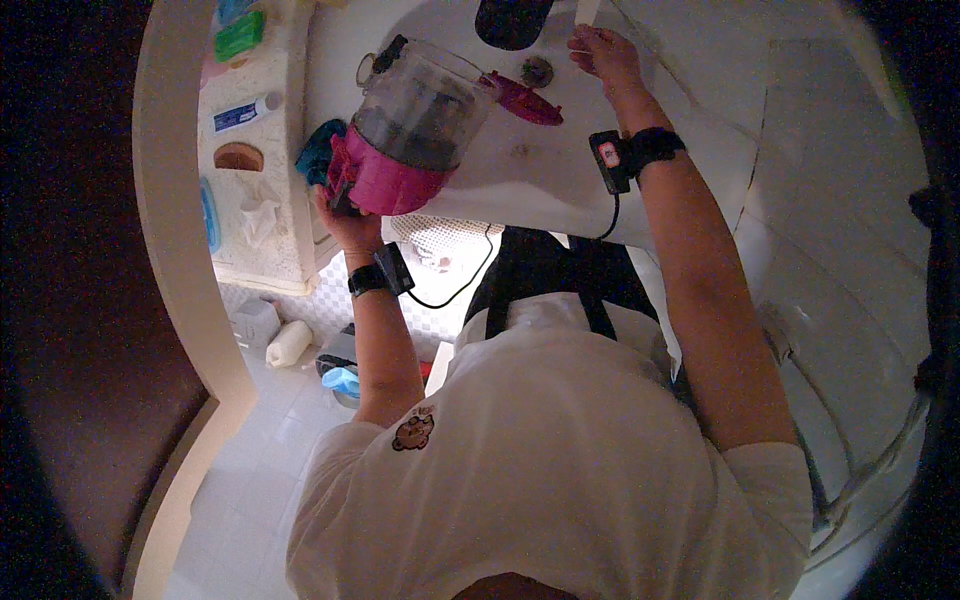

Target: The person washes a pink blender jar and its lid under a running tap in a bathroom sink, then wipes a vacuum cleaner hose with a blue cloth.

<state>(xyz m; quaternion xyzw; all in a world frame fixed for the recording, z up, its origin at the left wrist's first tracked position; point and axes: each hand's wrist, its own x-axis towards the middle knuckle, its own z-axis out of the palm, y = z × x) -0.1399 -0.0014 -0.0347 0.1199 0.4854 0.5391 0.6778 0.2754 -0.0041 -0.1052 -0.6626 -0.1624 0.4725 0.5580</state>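
On the far left is a pale shelf (pixel 287 150) with a green packet (pixel 239 37) at its far end, then a blue and white tube (pixel 238 114), a brown half-round thing (pixel 239 156) and a crumpled white tissue (pixel 260 215) nearer. To the right of the shelf, a teal cloth (pixel 319 152) sits just beside the pink end of a tub. The left hand (pixel 350 222) is at the near left of this pink and clear tub (pixel 405 165), with its fingers closed round the dark bit at the pink end. The tub is over the near left side of the white sink (pixel 570 195), but I cannot tell if it rests on it. Its long way runs from the pink end, near and left, to the clear end, far and a bit right, so the tub goes away from the left hand on a slant. Right by the clear end is a long pink piece (pixel 528 99), pointing right and a little nearer; I cannot tell if it is joined on. Just past it is a round drain (pixel 537 70), with a black thing (pixel 513 22) farther back. The right hand (pixel 604 58) is far and right, well apart from the tub, so the left hand is much nearer. Its fingers are curled by a pale stick (pixel 587 12), but I cannot tell if they pinch it.
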